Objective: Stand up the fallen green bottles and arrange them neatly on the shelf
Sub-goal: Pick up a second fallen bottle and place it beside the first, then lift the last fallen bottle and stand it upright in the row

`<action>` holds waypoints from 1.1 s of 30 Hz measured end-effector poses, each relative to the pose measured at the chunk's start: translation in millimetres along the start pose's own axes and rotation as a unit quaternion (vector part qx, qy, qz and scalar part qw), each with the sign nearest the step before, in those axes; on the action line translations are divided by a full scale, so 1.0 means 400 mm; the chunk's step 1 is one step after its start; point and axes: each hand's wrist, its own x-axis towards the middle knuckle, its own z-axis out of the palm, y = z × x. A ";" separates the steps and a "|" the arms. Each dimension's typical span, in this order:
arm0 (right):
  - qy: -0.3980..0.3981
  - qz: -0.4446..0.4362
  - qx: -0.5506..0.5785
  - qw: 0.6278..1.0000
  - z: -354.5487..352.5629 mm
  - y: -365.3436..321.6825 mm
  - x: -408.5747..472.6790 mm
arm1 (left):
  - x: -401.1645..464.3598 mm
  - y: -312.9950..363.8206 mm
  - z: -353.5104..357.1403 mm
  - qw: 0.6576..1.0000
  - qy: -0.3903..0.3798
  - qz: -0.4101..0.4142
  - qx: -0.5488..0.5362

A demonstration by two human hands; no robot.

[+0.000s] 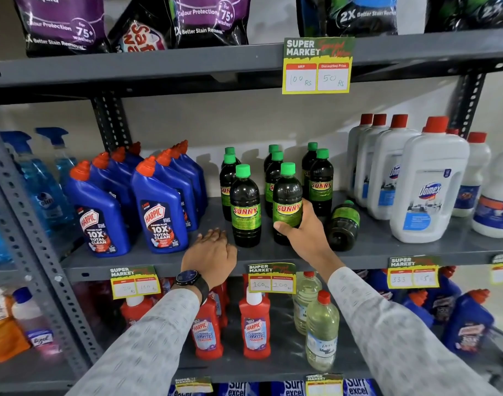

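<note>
Several dark bottles with green caps and green "SUNNY" labels stand in three short rows on the grey middle shelf [373, 248]. My right hand [304, 231] grips the front bottle of the middle row [287, 195], which stands upright. Just right of it one green bottle [343, 224] lies on its side, base toward me, cap pointing back. The front bottle of the left row [246, 207] stands free. My left hand [211, 252] rests flat on the shelf's front edge beside it, fingers together, holding nothing.
Blue Harpic bottles [159, 207] crowd the shelf to the left, white Domex bottles [433, 184] to the right. Price tags [271, 277] hang on the shelf lip. Red Harpic bottles [254, 324] and clear bottles stand on the shelf below. Detergent pouches sit above.
</note>
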 end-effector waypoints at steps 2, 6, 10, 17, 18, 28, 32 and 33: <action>0.019 0.000 -0.018 1.000 0.007 -0.001 0.001 | 0.000 0.000 0.000 1.000 0.000 -0.004 0.000; 0.032 0.001 -0.025 0.999 0.007 -0.009 -0.001 | 0.000 0.002 -0.001 1.000 -0.002 -0.006 -0.004; 0.044 -0.030 -0.028 0.998 -0.004 -0.024 -0.015 | 0.000 0.000 0.001 1.000 -0.005 -0.002 -0.004; 0.151 -0.143 -0.199 0.958 -0.122 -0.136 -0.013 | 0.008 -0.004 0.005 0.999 -0.027 -0.005 -0.020; 0.155 -0.120 -0.231 0.953 -0.146 -0.144 0.001 | 0.007 -0.004 0.004 0.999 -0.028 -0.004 -0.019; 0.024 0.280 -0.182 0.942 -0.279 -0.045 0.053 | -0.001 0.004 -0.005 1.000 -0.020 -0.007 -0.012; -0.001 0.334 -0.092 0.938 -0.281 -0.034 0.065 | 0.000 0.006 -0.013 1.000 -0.023 -0.005 -0.012; -0.006 0.336 -0.079 0.939 -0.287 -0.038 0.062 | 0.000 0.008 -0.016 1.000 -0.021 -0.002 -0.008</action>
